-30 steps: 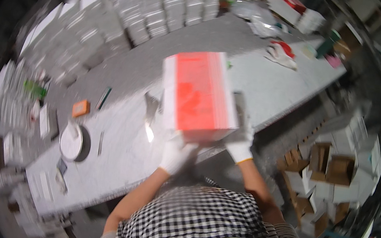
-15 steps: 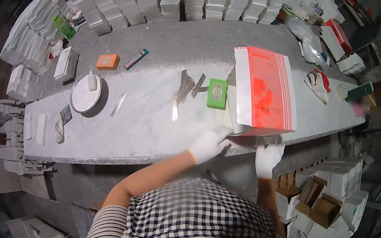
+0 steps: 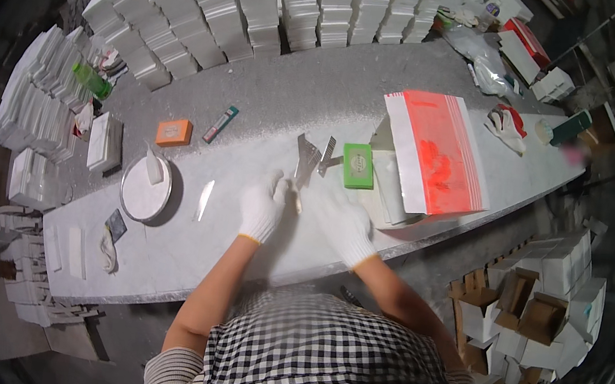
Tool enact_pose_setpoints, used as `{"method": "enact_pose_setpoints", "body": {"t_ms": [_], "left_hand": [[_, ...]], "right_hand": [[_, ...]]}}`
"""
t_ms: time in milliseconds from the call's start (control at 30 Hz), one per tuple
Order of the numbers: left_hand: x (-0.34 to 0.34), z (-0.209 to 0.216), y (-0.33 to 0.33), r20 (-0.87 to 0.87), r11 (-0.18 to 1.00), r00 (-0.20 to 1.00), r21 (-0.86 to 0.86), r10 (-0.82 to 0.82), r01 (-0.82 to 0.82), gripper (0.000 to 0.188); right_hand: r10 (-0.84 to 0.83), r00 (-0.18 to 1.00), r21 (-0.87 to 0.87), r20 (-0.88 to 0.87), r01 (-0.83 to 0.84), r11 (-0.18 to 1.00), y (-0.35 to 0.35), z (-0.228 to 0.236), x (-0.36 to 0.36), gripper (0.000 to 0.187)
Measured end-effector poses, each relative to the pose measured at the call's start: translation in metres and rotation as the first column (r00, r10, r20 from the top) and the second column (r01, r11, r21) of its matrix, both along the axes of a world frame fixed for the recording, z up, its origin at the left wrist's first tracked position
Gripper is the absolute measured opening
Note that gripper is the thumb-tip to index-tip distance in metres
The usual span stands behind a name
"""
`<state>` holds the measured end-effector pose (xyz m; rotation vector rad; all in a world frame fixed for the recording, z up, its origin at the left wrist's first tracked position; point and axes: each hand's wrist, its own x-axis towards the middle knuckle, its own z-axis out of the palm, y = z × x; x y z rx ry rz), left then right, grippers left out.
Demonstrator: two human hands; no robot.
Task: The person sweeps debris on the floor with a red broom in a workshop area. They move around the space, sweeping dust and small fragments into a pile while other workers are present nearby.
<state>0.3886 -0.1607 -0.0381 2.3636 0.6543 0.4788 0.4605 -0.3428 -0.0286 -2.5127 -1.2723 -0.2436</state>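
White knitted gloves cover both my hands. My left hand [image 3: 262,208] is over the middle of the pale tabletop, fingers pointing forward and apart, holding nothing that I can see. Just right of it lies a flat metal blade tool [image 3: 307,162], its near end between my hands. My right hand [image 3: 344,225] is stretched out flat toward that near end, its fingertips blurred. Past my right hand are a green box [image 3: 358,166] and a metal strip with teeth [image 3: 327,155]. A large red-and-white carton [image 3: 438,155] rests at the right with white sheets partly inside it.
At the left stand a round bowl of white powder [image 3: 146,187], a metal strip [image 3: 204,199], and an orange box [image 3: 174,132]. Tall stacks of white slabs [image 3: 191,11] line the back. Open cartons [image 3: 520,300] are piled below the table's right edge [image 3: 444,225].
Both my hands have left the carton's near edge and moved left to the middle of the table. The carton stays on the table, and the whole view has shifted slightly.
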Motion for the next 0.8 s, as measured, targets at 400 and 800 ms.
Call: {"method": "enact_pose_setpoints", "body": {"t_ms": [400, 800], "left_hand": [[-0.063, 0.005, 0.040, -0.048, 0.906, 0.995, -0.419, -0.084, 0.056, 0.035], [-0.098, 0.009, 0.029, -0.060, 0.901, 0.899, -0.052, -0.433, 0.431, 0.020]], "right_hand": [[-0.111, 0.994, -0.171, -0.017, 0.107, 0.980, 0.100, -0.020, -0.002, 0.058], [0.131, 0.961, 0.027, -0.242, -0.128, 0.991, 0.004, -0.002, -0.046, 0.048]]}}
